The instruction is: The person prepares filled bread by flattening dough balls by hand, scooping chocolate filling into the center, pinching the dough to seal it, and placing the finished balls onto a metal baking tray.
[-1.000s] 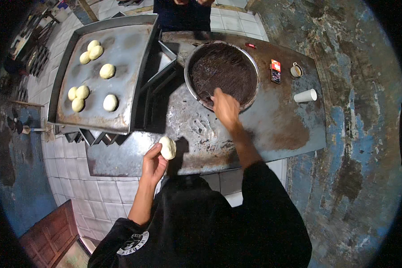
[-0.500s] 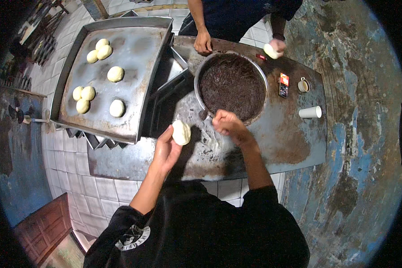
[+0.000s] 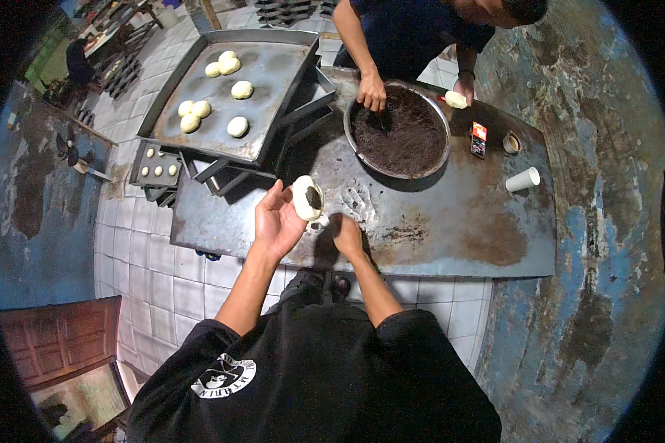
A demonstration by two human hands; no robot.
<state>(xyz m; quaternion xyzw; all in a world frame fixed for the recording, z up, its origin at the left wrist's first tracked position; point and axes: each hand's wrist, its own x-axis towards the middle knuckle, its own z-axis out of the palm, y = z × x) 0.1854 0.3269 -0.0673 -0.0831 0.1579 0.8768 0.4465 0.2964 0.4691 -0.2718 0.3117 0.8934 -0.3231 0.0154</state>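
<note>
My left hand (image 3: 277,221) holds a flattened piece of pale dough (image 3: 301,198) at its fingertips, palm turned up. A dark lump of crumbly filling (image 3: 314,197) sits on the dough's right side. Close beside it, low over the near part of the table, is my right hand (image 3: 349,236), its fingers curled. Something pale shows between those fingers and the dough, too small to name. A round metal bowl (image 3: 448,131) of dark crumbly filling (image 3: 403,140) stands beyond my hands.
Across the table (image 3: 451,251), a co-worker's hand (image 3: 372,92) reaches into the bowl; their other hand holds dough (image 3: 456,100). At left, a stacked metal tray (image 3: 270,59) bears several dough balls (image 3: 238,127). A small box (image 3: 478,139), a glass (image 3: 511,143) and a white cup (image 3: 523,179) stand right.
My right hand has drawn back from the bowl toward the dough. Dark filling now shows on the dough. The co-worker's hand has moved from the table edge into the bowl. The view has shifted.
</note>
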